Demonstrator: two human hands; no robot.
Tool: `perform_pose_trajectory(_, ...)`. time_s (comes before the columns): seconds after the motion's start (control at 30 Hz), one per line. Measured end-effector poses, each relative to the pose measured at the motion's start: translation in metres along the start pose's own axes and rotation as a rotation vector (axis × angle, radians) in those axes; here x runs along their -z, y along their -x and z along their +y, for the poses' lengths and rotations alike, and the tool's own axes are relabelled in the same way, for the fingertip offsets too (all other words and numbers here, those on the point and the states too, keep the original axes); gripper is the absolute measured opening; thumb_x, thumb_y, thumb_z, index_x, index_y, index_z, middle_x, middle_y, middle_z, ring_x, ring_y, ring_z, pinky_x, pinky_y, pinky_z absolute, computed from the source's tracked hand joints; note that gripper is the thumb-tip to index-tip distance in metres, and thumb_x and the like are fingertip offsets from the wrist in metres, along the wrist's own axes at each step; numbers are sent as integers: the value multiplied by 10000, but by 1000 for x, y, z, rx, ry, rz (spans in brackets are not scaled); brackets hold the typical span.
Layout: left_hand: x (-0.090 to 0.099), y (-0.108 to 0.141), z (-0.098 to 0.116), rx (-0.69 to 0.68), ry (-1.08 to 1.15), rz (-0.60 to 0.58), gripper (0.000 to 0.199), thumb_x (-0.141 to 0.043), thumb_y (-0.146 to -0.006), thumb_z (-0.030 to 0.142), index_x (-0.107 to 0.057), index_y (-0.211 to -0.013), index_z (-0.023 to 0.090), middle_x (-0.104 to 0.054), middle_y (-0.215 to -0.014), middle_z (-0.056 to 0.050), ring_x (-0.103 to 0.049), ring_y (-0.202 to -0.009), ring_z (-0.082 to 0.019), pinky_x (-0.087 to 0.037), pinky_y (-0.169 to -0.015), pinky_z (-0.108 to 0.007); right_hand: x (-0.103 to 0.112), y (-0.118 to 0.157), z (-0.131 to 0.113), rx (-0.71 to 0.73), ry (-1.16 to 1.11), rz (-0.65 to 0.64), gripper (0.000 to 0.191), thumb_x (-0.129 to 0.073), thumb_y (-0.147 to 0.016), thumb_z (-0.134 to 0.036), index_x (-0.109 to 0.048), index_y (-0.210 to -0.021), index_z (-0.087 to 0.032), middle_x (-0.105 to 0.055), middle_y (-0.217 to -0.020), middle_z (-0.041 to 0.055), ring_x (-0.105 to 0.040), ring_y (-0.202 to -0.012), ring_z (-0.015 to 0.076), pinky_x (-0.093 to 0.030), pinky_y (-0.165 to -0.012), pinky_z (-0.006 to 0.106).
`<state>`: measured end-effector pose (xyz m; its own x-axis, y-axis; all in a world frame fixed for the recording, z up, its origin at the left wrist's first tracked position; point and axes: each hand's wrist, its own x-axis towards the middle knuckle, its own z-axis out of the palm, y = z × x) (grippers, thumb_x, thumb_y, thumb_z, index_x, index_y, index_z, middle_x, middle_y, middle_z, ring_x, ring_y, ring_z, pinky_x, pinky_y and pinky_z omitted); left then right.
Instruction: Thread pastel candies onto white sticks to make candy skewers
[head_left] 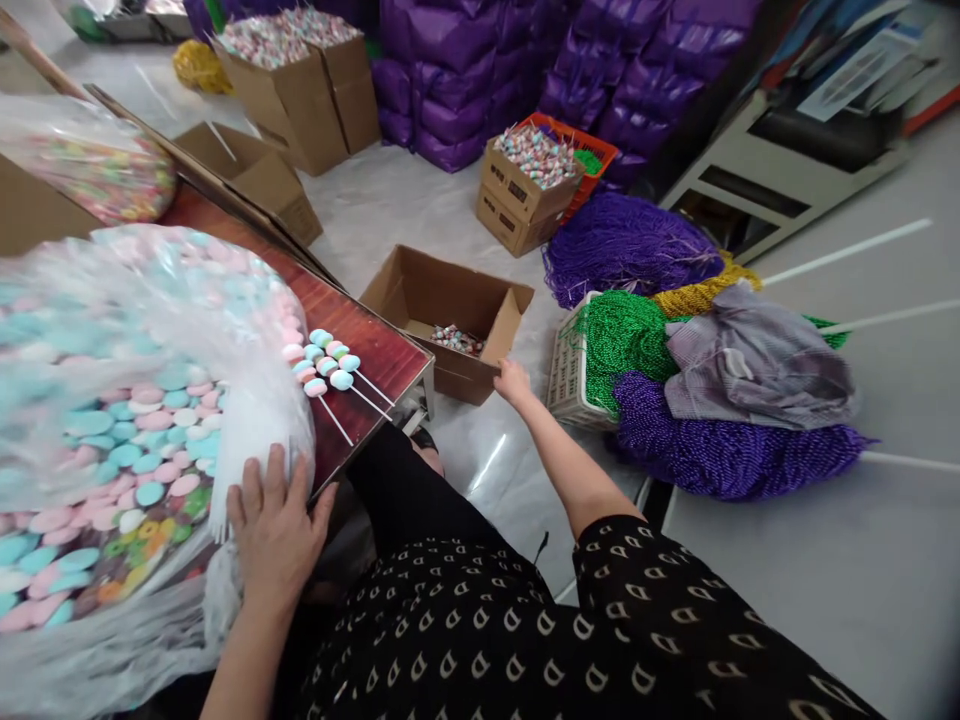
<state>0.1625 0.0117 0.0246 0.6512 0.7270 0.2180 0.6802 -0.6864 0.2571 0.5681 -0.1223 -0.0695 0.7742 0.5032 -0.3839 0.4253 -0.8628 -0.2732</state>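
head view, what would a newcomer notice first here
The huge clear plastic bag of pink and blue candies dominates the left, with the left hand spread against it on a wood-grain table. At right, heaps of purple bead necklaces and green bead necklaces lie on the floor. The right hand reaches toward a cardboard box in the middle.

The big candy bag (pixel 142 340) blocks the way on the left, under the left hand (pixel 276 530). The right hand (pixel 514 382) is at the corner of the cardboard box (pixel 450 290). A hand can pass over the floor (pixel 480 470) near the box, up to the green beads (pixel 622 350) on the right.
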Motion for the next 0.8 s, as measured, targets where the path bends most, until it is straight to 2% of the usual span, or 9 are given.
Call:
perform_pose_trajectory(0.1,-2,2,-3,-15,-22,5,642,-608,-1008,464,-540,-1598,223,-435,-1701,-196,-243,-1648,-462,-188,-1324,-705,-12,-10,13,-4,58,-73,471,-463,-1024,-182,-675,-1444,-159,-684,-1468,185,-615,-1337,266,-417,-1117,382)
perform_pose_trajectory(0.2,-2,3,-6,-19,-22,-1,660,-621,-1001,454,-512,-1619,248,-421,-1714,-180,-236,-1651,-458,-193,-1324,-707,-23,-13,16,18,107,-84,435,-406,-1067,-195,-745,-1336,-145,-737,-1375,205,-653,-1288,256,-349,-1141,390)
perform_pose_trajectory(0.3,-1,3,-6,-22,-5,-5,687,-633,-993,438,-471,-1645,290,-388,-1738,-151,-219,-1656,-456,-184,-1323,-716,-37,-6,17,79,137,-95,407,-434,-1065,-189,-768,-1292,-145,-765,-1322,204,-675,-1256,239,-262,-1188,384)
perform_pose_trajectory(0.4,1,2,-4,-17,11,-8,694,-636,-992,440,-462,-1649,302,-379,-1745,-139,-217,-1656,-455,-180,-1322,-716,-52,11,20,130,159,-112,392,-461,-1046,-177,-775,-1277,-140,-782,-1282,201,-695,-1225,241,-225,-1214,381)
perform_pose_trajectory(0.53,2,-1,1,22,-14,-12,626,-605,-1005,482,-563,-1576,229,-455,-1694,-181,-274,-1639,-453,-208,-1325,-676,-67,45,22,158,183,-115,424,-425,-1052,-177,-775,-1292,-167,-783,-1295,185,-703,-1228,250,-234,-1228,410)
perform_pose_trajectory(0.67,3,-2,4,20,-3,-24,608,-587,-1010,492,-593,-1545,203,-459,-1691,-188,-270,-1642,-447,-197,-1332,-659,-78,80,19,190,199,-132,369,-474,-1057,-240,-821,-1179,-207,-822,-1203,138,-717,-1193,249,-249,-1231,426)
perform_pose_trajectory(0.8,3,-2,3,3,31,-27,611,-593,-1006,493,-582,-1553,221,-452,-1698,-177,-264,-1643,-453,-193,-1324,-681,-89,101,14,187,212,-124,343,-506,-1057,-278,-834,-1144,-224,-828,-1173,126,-700,-1211,262,-220,-1253,485)
